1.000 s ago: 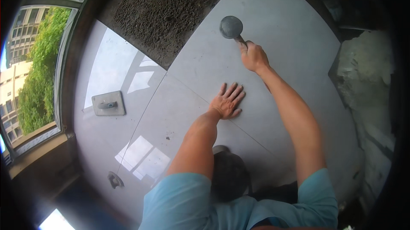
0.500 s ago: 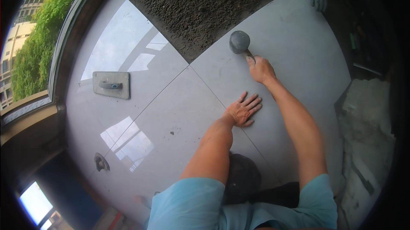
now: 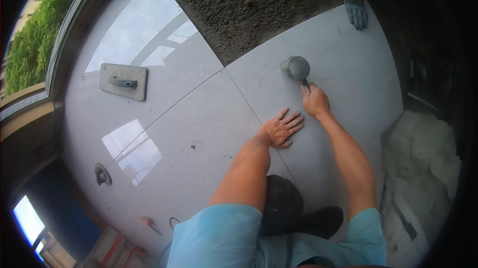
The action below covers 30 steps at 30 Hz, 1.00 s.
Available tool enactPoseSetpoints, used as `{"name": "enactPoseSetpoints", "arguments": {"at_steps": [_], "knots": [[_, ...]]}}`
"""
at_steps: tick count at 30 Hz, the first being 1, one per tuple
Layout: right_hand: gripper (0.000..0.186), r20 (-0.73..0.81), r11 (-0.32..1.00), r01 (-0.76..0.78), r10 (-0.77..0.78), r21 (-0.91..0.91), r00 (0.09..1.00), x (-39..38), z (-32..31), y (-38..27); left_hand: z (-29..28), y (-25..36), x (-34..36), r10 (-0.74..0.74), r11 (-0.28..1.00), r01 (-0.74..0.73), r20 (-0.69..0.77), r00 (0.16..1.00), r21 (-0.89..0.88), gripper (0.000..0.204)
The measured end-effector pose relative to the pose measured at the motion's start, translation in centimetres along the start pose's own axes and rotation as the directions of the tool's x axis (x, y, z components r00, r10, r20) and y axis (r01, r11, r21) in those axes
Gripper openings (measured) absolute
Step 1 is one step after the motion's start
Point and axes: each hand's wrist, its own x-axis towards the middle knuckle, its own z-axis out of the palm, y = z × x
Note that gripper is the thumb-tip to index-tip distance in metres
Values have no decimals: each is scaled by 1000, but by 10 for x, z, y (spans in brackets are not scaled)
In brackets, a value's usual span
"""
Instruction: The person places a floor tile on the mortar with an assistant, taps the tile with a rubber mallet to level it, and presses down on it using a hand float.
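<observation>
My left hand (image 3: 282,129) lies flat with spread fingers on a large grey tile (image 3: 343,54), beside a seam. My right hand (image 3: 315,101) grips a rubber mallet (image 3: 295,67) by its handle, its round grey head low over that same tile, up and right of my left hand; contact with the tile is unclear. At the tile's far right corner is a co-worker's gloved hand (image 3: 356,11), fingers pointing down onto it. A dark bed of rough mortar (image 3: 249,4) borders the tiles at the top.
A float with a handle (image 3: 134,88) and a smaller dark handled tool (image 3: 103,173) rest on the left tiles. A red-handled tool (image 3: 149,223) lies lower left. A window frame (image 3: 69,29) runs along the left; pale sheet-like debris (image 3: 418,163) lies at the right.
The view has shifted, so floor and float appear displaced. The mallet head has come closer to my left hand. A co-worker's gloved hand has come down onto the tile's far right corner.
</observation>
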Motion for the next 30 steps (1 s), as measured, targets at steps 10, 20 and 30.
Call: {"name": "enactPoseSetpoints", "arguments": {"at_steps": [10, 20, 30], "knots": [[30, -59, 996, -87, 86, -8, 995, -26, -33, 48, 7, 0, -4, -3, 999, 1, -50, 999, -41, 77], [31, 41, 959, -262, 268, -112, 963, -42, -28, 70, 6, -3, -11, 0, 1000, 0, -39, 999, 3, 77], [47, 254, 995, -23, 46, -96, 966, 39, -96, -41, 0, -3, -9, 0, 1000, -1, -68, 998, -16, 74]]}}
